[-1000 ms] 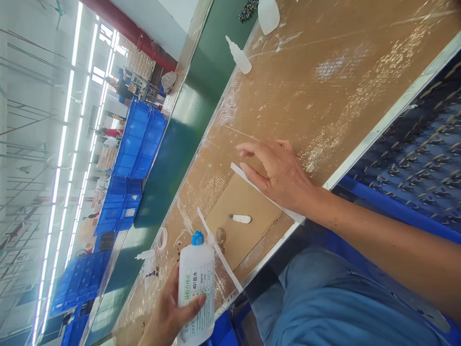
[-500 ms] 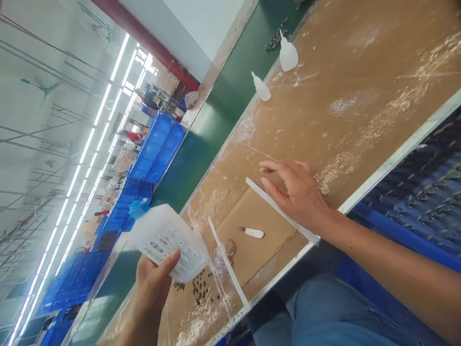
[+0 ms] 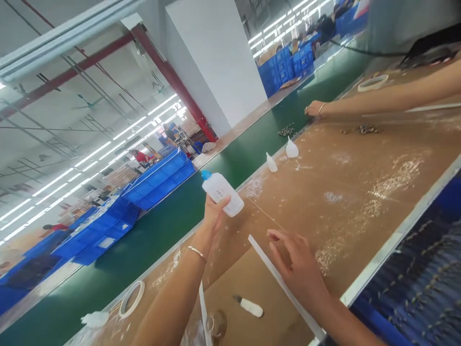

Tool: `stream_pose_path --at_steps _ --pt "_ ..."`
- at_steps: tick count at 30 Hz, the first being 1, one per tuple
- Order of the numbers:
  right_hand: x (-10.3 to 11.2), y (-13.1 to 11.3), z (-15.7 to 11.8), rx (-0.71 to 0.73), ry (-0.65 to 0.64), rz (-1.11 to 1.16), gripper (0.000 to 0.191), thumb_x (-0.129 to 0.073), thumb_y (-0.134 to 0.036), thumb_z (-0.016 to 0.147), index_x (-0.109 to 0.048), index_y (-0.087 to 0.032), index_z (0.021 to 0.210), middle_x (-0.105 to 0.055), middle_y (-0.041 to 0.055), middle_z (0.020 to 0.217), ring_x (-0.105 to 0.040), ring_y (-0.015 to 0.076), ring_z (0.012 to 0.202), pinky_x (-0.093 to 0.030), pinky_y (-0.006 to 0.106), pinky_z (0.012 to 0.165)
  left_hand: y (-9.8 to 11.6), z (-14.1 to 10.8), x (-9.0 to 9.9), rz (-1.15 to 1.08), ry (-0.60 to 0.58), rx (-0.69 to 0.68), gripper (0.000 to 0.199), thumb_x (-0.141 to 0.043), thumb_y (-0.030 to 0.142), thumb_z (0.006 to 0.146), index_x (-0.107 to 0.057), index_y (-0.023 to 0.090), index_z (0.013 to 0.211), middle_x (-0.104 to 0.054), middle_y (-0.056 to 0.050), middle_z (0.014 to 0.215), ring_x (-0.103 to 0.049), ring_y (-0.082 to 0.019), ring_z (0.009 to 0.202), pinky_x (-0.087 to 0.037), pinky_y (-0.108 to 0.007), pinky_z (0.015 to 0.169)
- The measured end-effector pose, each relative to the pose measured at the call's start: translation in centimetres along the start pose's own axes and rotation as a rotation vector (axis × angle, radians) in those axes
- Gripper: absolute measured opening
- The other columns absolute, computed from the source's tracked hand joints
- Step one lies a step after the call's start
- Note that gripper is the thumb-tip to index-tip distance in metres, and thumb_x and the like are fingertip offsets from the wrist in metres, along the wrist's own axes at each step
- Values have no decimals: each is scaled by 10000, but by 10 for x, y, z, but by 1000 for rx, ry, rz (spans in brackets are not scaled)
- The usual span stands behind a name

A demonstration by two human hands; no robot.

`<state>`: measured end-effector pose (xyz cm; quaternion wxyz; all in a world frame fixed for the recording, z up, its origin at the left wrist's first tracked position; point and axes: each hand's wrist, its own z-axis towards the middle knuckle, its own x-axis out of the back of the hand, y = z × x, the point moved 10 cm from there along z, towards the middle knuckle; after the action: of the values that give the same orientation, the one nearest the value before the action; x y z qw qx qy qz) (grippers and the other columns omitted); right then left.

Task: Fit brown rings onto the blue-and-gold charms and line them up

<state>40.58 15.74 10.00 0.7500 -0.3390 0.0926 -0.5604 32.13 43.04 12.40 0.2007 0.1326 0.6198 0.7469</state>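
Note:
My left hand point(image 3: 215, 211), with a bangle on its wrist, is wrapped round a white plastic bottle point(image 3: 226, 193) with a blue cap, held tilted above the table's far edge. My right hand point(image 3: 293, 257) is beside a white strip point(image 3: 273, 269) on the brown tabletop; its fingers are apart and hold nothing. A cardboard sheet point(image 3: 245, 274) lies between the strips, and on it is a small white-handled tool point(image 3: 251, 307) with a dark tip. A small round clear dish point(image 3: 216, 323) is at the sheet's left edge. Two white squeeze bottles point(image 3: 292, 148) point(image 3: 271, 163) stand farther back.
A green conveyor belt point(image 3: 173, 211) runs along the table's far side. Another person's hand point(image 3: 314, 108) reaches over its edge, near a pile of small dark pieces point(image 3: 286, 130). Tape rolls point(image 3: 132, 300) lie on the table. A blue bin point(image 3: 403, 288) of dark parts is at right.
The view has swung up and right, bringing another person's arm into sight. My left hand has carried the bottle forward and right, farther from me. My right hand stays near the strip.

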Motion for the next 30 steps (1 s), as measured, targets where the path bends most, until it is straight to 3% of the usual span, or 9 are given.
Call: stream_pose_path --at_steps 4,9,14,17,20,22,24,26,30 --pt "-4 3 0 -2 -2 -59 208 -451 -243 968 -574 -230 1134 -726 54 1001 -704 215 879 -522 379 767 -36 48 -30 -33 15 6 700 -909 182 504 -586 202 1125 -720 -105 1164 -650 -293 1121 -494 -455 969" --pt "-5 -2 1 86 23 -130 212 -433 -239 974 -578 -220 1126 -731 48 963 -709 198 824 -538 346 707 -62 90 -58 -20 58 27 694 -886 102 543 -566 196 1152 -713 -107 1151 -652 -273 1096 -507 -441 944" --pt "-8 0 -1 110 41 -167 211 -437 -284 983 -599 -220 1102 -735 47 931 -712 199 776 -543 342 675 -76 107 -77 8 51 77 567 -814 142 706 -562 164 1214 -667 -116 1214 -649 -271 1093 -526 -480 923" --pt "-12 2 -3 105 17 -169 212 -438 -278 978 -597 -226 1109 -737 48 935 -713 204 769 -544 351 673 -77 104 -81 1 20 115 770 -884 119 599 -524 186 1277 -640 -153 1290 -604 -302 1190 -483 -478 992" --pt "-14 1 -3 124 11 -171 209 -430 -271 977 -598 -227 1093 -739 44 923 -714 205 760 -541 352 662 -69 92 -79 -27 -28 165 1039 -941 106 476 -445 213 1382 -549 -192 1420 -489 -343 1338 -403 -483 1083" --pt "-13 -1 -1 145 20 -175 209 -422 -273 981 -599 -224 1083 -739 39 908 -713 200 754 -538 346 656 -55 76 -71 -59 -53 210 1127 -950 204 504 -353 222 1460 -423 -213 1527 -350 -350 1441 -332 -489 1139" --pt "-12 -2 -1 147 19 -182 213 -420 -273 984 -595 -218 1093 -737 40 917 -711 195 766 -536 342 662 -34 51 -60 -111 -88 252 1019 -855 440 667 -309 202 1493 -324 -221 1584 -273 -325 1483 -302 -477 1163" --pt "-12 -1 -2 141 13 -182 216 -420 -278 984 -590 -217 1103 -735 43 931 -709 196 779 -534 347 671 -7 16 -48 -178 -150 275 844 -602 655 821 -374 160 1465 -350 -217 1575 -364 -301 1446 -358 -445 1143" --pt "-14 3 -8 108 -26 -163 234 -405 -321 996 -598 -235 1097 -735 49 958 -711 221 820 -527 380 711 51 -68 -19 -393 -239 293 787 -313 743 899 -523 143 1363 -426 -156 1548 -421 -270 1415 -367 -406 1156"
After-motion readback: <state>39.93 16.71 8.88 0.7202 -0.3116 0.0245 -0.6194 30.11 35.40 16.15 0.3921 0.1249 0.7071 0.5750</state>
